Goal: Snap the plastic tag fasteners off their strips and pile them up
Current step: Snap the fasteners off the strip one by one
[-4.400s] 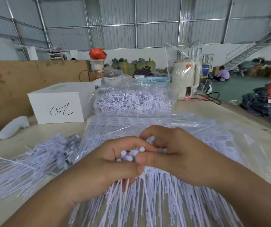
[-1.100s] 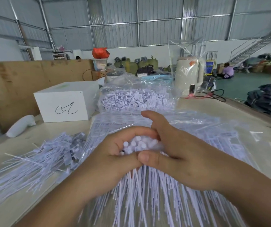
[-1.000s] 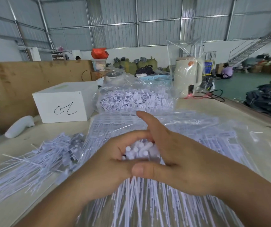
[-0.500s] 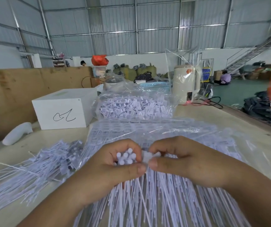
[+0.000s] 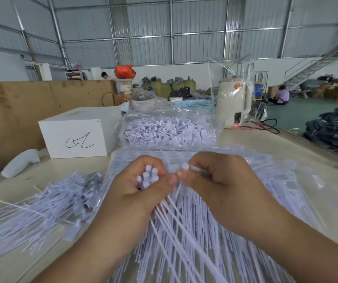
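Fasteners [image 5: 148, 177], a small bundle of white plastic tag pins, stand upright in the left hand [image 5: 141, 193], whose fingers and thumb curl round them so that the round heads poke up above the thumb while the thin tails fan out downward below the palm. Just to the right, the right hand [image 5: 223, 186] pinches a single fastener [image 5: 184, 166] between thumb and forefinger, its head showing at the fingertips and its tail running down past the thumb. The two thumbs nearly touch, so the lone pin sits just beside the bundle.

Both hands hover above a clear plastic bag of fastener strips [image 5: 215, 231] lying flat on the table [image 5: 311, 166], the strips' long tails pointing toward the camera. To the left on the table lies a loose pile of separated fasteners [image 5: 47, 203]. Farther back a second clear bag of fasteners [image 5: 168, 129] sits in a heap, with a white box [image 5: 78, 133] bearing a handwritten mark to its left and a cream-coloured electric kettle [image 5: 232, 105] wrapped in plastic film to its right. A white bottle [image 5: 19, 163] lies on its side near the table's left edge.
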A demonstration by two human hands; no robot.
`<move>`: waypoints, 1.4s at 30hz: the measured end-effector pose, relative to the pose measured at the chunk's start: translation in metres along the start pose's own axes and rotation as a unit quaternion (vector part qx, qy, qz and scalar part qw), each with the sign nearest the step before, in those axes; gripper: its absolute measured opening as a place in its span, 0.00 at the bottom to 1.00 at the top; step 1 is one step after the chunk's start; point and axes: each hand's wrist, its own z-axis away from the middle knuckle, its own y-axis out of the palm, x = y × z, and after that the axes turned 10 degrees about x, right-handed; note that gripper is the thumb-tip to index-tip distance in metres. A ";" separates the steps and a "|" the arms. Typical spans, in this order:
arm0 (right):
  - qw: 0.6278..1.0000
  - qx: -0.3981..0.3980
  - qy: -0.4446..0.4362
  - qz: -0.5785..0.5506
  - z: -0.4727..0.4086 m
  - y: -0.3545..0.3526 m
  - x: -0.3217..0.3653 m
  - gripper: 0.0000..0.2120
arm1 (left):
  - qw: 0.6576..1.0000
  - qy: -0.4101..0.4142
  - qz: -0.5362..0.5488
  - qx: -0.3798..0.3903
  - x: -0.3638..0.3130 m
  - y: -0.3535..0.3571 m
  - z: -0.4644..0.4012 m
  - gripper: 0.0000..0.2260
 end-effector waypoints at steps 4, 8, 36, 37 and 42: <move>0.998 -0.064 -0.003 -0.010 -0.003 -0.003 -0.001 0.21 | 0.999 -0.006 0.022 -0.048 0.000 0.001 0.001 0.11; 0.999 0.015 0.032 -0.042 0.000 -0.021 -0.015 0.12 | 0.999 -0.034 0.016 0.004 -0.002 -0.013 -0.001 0.11; 0.978 0.197 0.006 -0.061 0.004 -0.006 -0.019 0.17 | 0.943 -0.130 -0.021 0.307 -0.001 -0.023 -0.003 0.16; 0.975 0.212 0.026 -0.065 0.004 -0.009 -0.022 0.19 | 0.950 -0.131 -0.018 0.282 0.000 -0.025 -0.004 0.14; 0.977 0.199 0.077 -0.005 0.001 -0.014 -0.027 0.22 | 0.960 -0.143 -0.006 0.241 0.005 -0.027 -0.004 0.12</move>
